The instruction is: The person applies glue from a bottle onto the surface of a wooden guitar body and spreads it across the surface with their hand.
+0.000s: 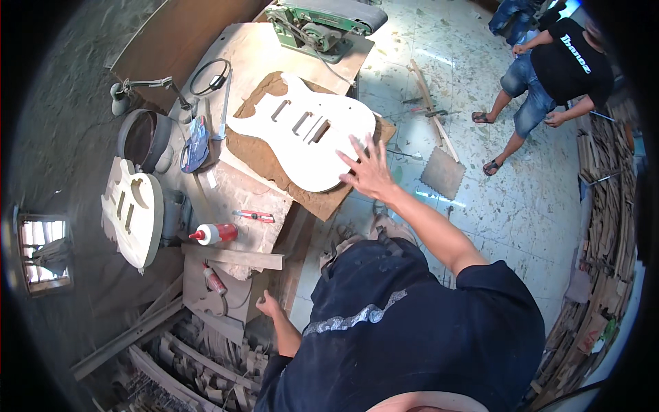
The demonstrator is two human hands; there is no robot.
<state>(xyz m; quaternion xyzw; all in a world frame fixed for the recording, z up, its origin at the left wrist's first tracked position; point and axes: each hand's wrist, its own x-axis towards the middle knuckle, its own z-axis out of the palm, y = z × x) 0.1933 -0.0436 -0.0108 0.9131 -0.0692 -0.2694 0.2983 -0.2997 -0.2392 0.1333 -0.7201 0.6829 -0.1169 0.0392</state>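
A pale, unpainted electric guitar body (312, 154) with cut pickup slots lies flat on a brown board on the workbench. My right hand (368, 170) rests on its near right edge, fingers spread and palm down. Low beside the bench hangs my left hand (267, 303), holding nothing that I can see, its thumb apart from the partly hidden fingers. Close to it, a red and white bottle (214, 280) lies on a lower board. On the bench sit a white glue bottle (218, 233) with a red cap and a red utility knife (255, 216).
A green belt sander (319, 31) stands at the bench's far end. Left are a desk lamp (120, 99) and a second guitar body (130, 214). Wood offcuts (206, 374) fill the lower left. Another person (559, 72) stands at the right, near wood strips (607, 226).
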